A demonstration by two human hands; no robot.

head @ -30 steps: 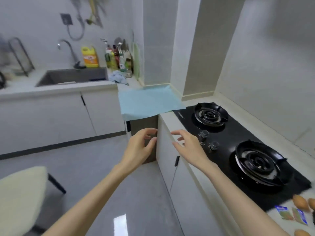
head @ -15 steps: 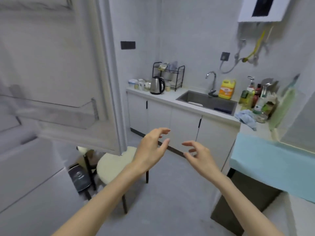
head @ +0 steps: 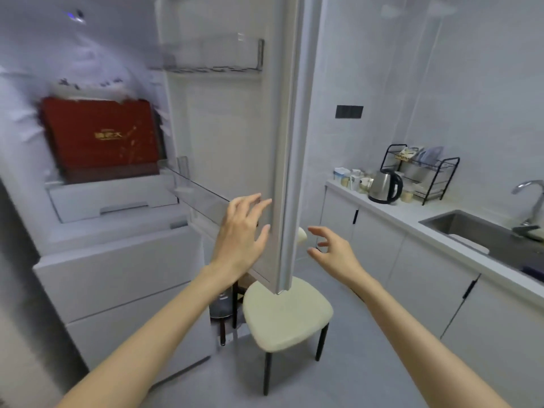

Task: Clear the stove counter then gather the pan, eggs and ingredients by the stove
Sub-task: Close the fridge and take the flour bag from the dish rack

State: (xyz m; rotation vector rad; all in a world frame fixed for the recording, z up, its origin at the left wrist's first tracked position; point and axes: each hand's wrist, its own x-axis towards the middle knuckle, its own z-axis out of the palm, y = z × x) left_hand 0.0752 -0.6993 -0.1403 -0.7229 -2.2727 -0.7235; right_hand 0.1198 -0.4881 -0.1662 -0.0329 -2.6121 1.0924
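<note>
- Left hand [head: 241,234] is raised with fingers spread and straight, holding nothing. It sits in front of the inner face of the fridge door [head: 232,136], just beside the door's free edge. I cannot tell whether the fingertips touch the door.
- Right hand [head: 332,251] hovers on the outer side of that edge, near the door but apart from it, its fingers loosely curled around nothing.
- A second ago both hands were at the edge of the stove counter, with eggs and small packets lying at the stove's near end. Since then the view has swung past the sink [head: 485,234] to the open fridge [head: 117,201], and both hands came across empty.
- The stove, eggs and packets are now out of view, so none of the gathered things is at hand here.
- Inside the fridge a red box [head: 100,136] stands on the upper shelf. No eggs show.
- Below the door, behind the cream chair [head: 285,313], sits a dark round thing [head: 220,304]. It may be a lidded pan, but it is too dim and too hidden to say.
- By my judgement the gathering is under way: the person is probably after more ingredients, or is about to swing the door. With a hand on each side of the edge, a quick shut could pinch fingers.
</note>
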